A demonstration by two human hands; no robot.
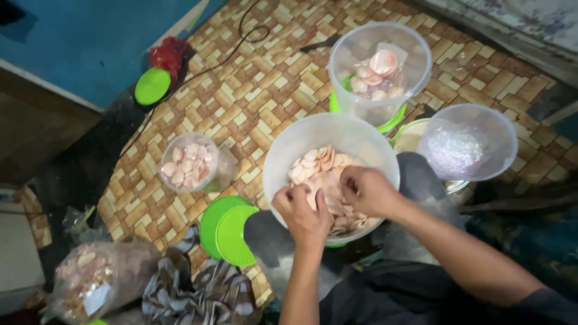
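Large clear tub [283, 156], centre: tilted toward the person, so the pink crackers [319, 165] inside lie within reach. Left hand [304, 216] at its 7 o'clock rim, fingers curled on crackers. Right hand [367, 191] inside, fingers bunched narrow on more. Filled small tub [189, 162] at 9 o'clock; part-filled tub [380, 69] at 1 o'clock. Green lids [229, 232] stacked at 8 o'clock, near at hand.

Light: dim, soft, from above | Shadows: dark corners lower right and left edge | Glare: mild sheen on clear tub [379, 66] rims | Focus: soft overall, hands slightly blurred | Edges: wide-angle bending
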